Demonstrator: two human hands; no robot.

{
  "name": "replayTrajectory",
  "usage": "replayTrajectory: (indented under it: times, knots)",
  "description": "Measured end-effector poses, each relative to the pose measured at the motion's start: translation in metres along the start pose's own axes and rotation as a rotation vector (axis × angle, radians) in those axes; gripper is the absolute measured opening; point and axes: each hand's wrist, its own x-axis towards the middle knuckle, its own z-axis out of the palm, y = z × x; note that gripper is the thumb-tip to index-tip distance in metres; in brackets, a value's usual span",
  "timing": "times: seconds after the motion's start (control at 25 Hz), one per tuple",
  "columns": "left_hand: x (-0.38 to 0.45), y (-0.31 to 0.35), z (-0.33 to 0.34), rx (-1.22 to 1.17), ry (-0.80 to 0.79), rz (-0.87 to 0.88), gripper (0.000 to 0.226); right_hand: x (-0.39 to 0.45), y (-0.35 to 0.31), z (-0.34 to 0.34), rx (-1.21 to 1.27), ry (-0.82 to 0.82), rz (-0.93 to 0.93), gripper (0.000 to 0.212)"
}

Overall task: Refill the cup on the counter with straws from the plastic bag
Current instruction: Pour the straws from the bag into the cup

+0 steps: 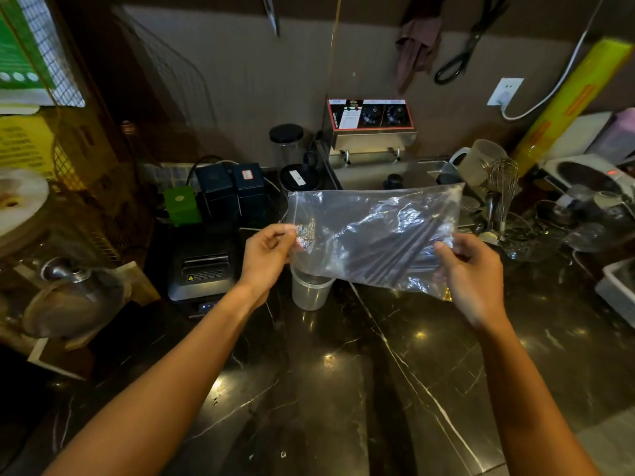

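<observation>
A clear plastic bag (374, 231) hangs in the air above the dark marble counter (343, 372), with dark straws (409, 249) lying slanted inside it. My left hand (268, 252) pinches the bag's crumpled left edge. My right hand (470, 273) grips its lower right side, over the ends of the straws. A translucent plastic cup (311, 292) stands upright on the counter just below the bag's left part; its rim is partly hidden by the bag.
A receipt printer (202, 273) sits left of the cup, with dark boxes and a green box (182, 204) behind it. A steel fryer (374, 139) stands at the back. A whisk (503, 187), glassware and a white bin (618, 290) crowd the right side.
</observation>
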Motion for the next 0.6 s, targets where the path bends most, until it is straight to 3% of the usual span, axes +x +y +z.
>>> replayTrajectory:
  times: [0.6]
  knots:
    - [0.003, -0.029, 0.002, -0.086, 0.019, -0.157, 0.023, 0.028, -0.036, 0.005, -0.24, -0.018, -0.117, 0.028]
